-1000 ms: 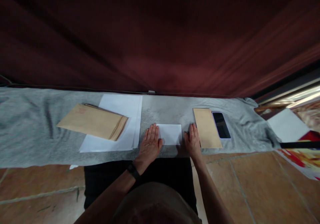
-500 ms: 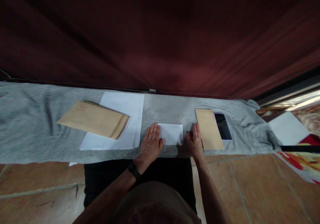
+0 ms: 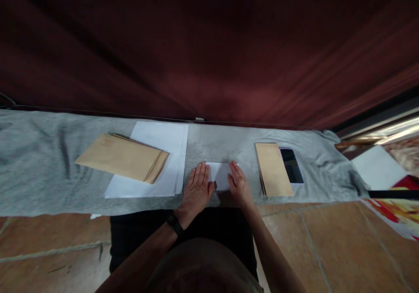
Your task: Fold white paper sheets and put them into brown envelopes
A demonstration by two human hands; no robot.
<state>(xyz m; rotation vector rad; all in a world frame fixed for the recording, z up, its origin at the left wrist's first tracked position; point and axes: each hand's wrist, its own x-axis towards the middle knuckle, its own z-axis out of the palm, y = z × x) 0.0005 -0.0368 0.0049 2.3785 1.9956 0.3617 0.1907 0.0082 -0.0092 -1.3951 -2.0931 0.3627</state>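
A small white sheet of paper (image 3: 218, 176), apparently folded, lies flat on the grey cloth in front of me. My left hand (image 3: 197, 188) lies flat over its left end, fingers stretched out and thumb on the paper. Over the right end rests my right hand (image 3: 239, 184), its fingers extended and thumb apart, partly covering that edge. Neither hand is wrapped round anything. To the left, a stack of brown envelopes (image 3: 122, 157) sits on larger white sheets (image 3: 163, 134). Right of my right hand lies another pile of brown envelopes (image 3: 274, 169).
A dark-screened phone (image 3: 291, 165) lies against the right-hand envelopes. The grey cloth (image 3: 222, 136) covers a narrow surface below a dark red curtain (image 3: 209, 57). At the far right are a white sheet (image 3: 379, 166) and a colourful printed item (image 3: 397, 214) above the tiled floor.
My right hand has moved left, from beside the right-hand envelopes onto the right end of the small white paper. My left hand has stayed in place.
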